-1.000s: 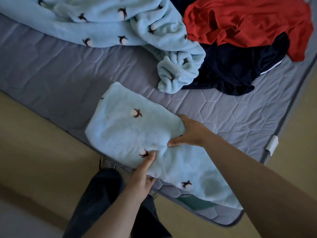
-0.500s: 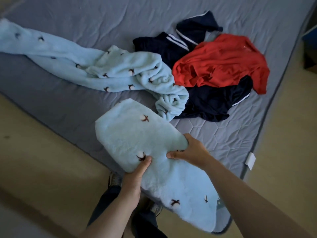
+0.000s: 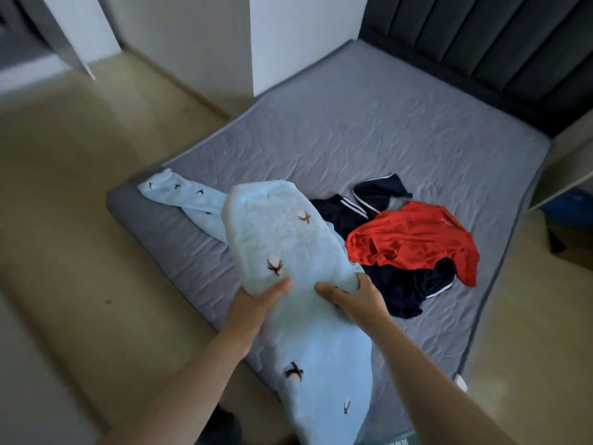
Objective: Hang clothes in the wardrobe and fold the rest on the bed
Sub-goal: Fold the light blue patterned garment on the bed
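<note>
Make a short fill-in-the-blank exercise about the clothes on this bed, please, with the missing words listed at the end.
1. The fleece garment, gripped by the left hand and the right hand, is light ____ in colour.
2. The red shirt lies on a navy garment that has ____ stripes.
3. On the grey mattress, as the camera sees it, the red shirt lies to the ____ of the fleece garment.

Missing words: blue; white; right

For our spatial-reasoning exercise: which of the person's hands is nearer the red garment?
Right. The right hand grips the blue fleece just below-left of the red garment; the left hand grips it farther left.
</note>
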A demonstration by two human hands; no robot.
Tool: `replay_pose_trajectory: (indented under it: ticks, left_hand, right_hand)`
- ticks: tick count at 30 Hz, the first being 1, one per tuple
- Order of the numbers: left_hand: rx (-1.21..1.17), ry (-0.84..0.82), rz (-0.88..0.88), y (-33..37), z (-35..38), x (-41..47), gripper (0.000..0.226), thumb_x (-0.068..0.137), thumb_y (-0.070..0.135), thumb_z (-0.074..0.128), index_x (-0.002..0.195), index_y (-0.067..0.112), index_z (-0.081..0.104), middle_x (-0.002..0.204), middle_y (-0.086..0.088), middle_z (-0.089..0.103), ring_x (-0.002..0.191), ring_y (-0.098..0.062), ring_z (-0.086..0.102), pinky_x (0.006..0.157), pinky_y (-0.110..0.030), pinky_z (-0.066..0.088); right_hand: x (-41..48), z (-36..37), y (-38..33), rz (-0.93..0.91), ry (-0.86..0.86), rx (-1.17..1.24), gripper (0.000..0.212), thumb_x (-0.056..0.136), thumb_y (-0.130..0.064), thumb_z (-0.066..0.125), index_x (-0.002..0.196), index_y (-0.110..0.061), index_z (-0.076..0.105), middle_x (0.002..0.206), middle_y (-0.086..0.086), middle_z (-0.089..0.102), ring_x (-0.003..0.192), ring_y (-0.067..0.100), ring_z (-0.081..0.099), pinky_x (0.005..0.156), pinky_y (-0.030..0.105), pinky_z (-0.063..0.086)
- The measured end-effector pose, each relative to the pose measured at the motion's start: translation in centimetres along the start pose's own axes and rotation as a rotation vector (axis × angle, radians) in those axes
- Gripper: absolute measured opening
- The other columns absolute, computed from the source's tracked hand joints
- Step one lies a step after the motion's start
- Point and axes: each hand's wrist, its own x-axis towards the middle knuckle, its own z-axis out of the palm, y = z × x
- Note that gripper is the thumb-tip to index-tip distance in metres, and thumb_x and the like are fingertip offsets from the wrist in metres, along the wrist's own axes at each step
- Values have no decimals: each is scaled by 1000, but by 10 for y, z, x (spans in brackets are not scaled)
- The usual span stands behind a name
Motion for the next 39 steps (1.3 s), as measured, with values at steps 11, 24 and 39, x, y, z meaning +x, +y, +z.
replay_pose_trajectory:
  ticks: [11, 24, 39]
  left_hand:
    - [99, 78, 337, 182, -122, -44, 72, 48, 34, 88, 116, 20, 65, 108, 0, 72, 100, -20, 69, 85, -41, 56]
    - [81, 245, 585, 358, -250, -38, 66, 55, 46, 81, 116, 25, 65, 107, 3, 73, 96, -18, 70, 86, -43, 56]
    - [80, 425, 793, 506, -387, 18, 49, 64, 47, 78, 111, 35, 68, 111, 4, 71, 100, -19, 69, 81, -41, 57]
  right_hand:
    - [-39, 61, -210, -266, -181, 98, 85, 37, -72, 84, 104, -25, 64, 94, -8, 73, 86, 11, 70, 73, 27, 57]
    - [-21, 163, -423, -523, -616, 343, 52, 71, -28, 83, 112, -2, 66, 113, 19, 69, 104, 37, 66, 89, 47, 55]
    - [38, 291, -645, -868, -738, 249, 37, 59, -45, 87, 80, -17, 74, 84, 9, 74, 80, 23, 72, 67, 29, 55]
